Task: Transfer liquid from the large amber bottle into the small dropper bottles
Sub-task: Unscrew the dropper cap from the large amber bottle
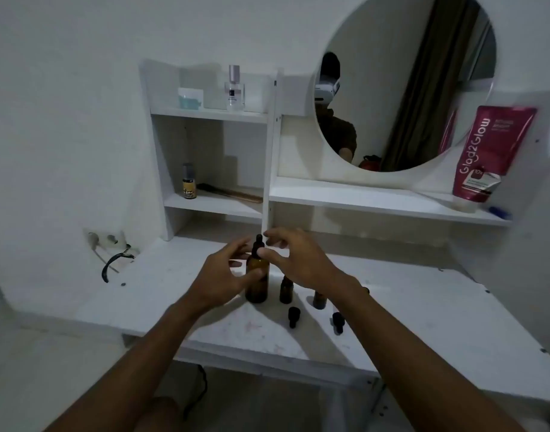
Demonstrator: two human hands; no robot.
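Note:
The large amber bottle (pixel 257 285) stands upright on the white table, topped by a black dropper cap (pixel 258 243). My left hand (pixel 220 279) grips the bottle's body, thumb across its front. My right hand (pixel 298 260) pinches the dropper cap at its collar, with the index finger above the bulb. Two small amber dropper bottles (pixel 286 290) (pixel 319 300) stand uncapped just right of the large one, partly under my right wrist. Two small black dropper caps (pixel 293 316) (pixel 338 322) lie on the table in front of them.
The white table (pixel 423 322) ends close to me. Behind it is a shelf unit (pixel 269 151) holding a perfume bottle (pixel 234 88), a jar (pixel 190 98), a small yellow-labelled bottle (pixel 188 186) and a red tube (pixel 485 154). A round mirror (pixel 404 88) hangs above.

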